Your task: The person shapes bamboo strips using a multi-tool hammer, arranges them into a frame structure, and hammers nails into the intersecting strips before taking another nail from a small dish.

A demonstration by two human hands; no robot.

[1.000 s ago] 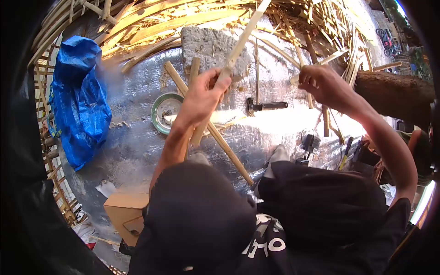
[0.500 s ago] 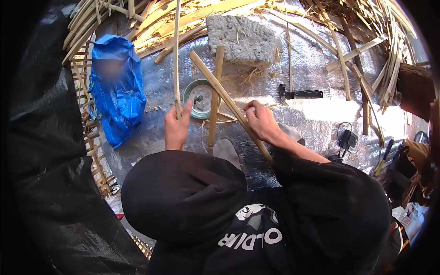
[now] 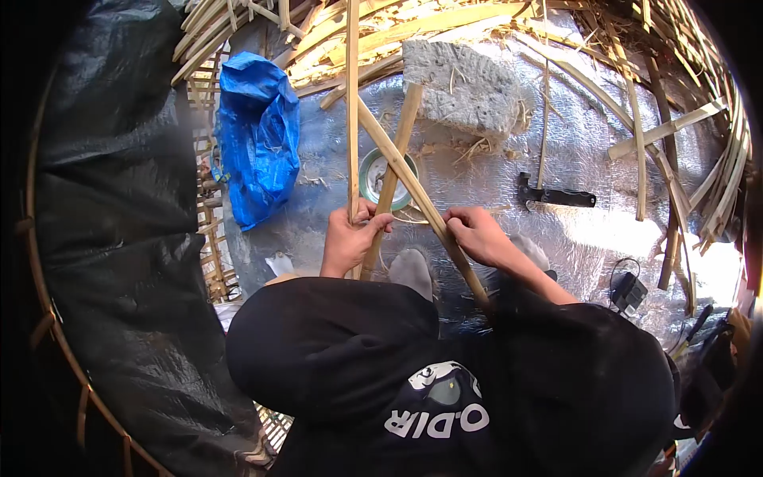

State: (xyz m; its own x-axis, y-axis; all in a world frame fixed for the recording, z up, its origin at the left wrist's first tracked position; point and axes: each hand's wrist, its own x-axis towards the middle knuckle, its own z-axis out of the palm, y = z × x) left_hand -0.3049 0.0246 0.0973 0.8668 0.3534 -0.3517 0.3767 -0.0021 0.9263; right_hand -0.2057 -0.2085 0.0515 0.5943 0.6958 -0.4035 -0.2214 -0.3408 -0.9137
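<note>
Left hand (image 3: 348, 240) on upright slat (image 3: 353, 103), right hand (image 3: 477, 234) at slanting slat (image 3: 437, 216)

Far left: black sheet (image 3: 119, 199), creased, hanging or lying at the side, can't tell which. Next to it a strip of lattice (image 3: 214, 246), then blue bag (image 3: 258, 143), crumpled, on the silver floor sheet (image 3: 318, 207). Upright slat next, pointing away from the person, top end running out of view. Left hand has its lower part, fingers curled, thumb out to the right and overlapping the shorter slat (image 3: 406, 119) in view; contact there unclear. Shorter slat and slanting slat make an X over the green-rimmed dish (image 3: 364, 179); something greyish in the dish, too small to tell. Left foot (image 3: 411, 272) in a grey sock, just right of the shorter slat's low end. Grey block (image 3: 461, 87) beyond the X, rough top, bits of shaving on and around it. Right hand beside the slanting slat's right edge, thumb and fingers bunched together; can't tell if they pinch anything. Right foot (image 3: 531, 250) just behind that hand. Further right, dark-handled tool (image 3: 560, 197) lying flat, then black adapter (image 3: 629, 292) with a looped cable, nearer the person. Far right: bundle of slats (image 3: 733, 179), curved, partly cut off by the view's edge
</note>
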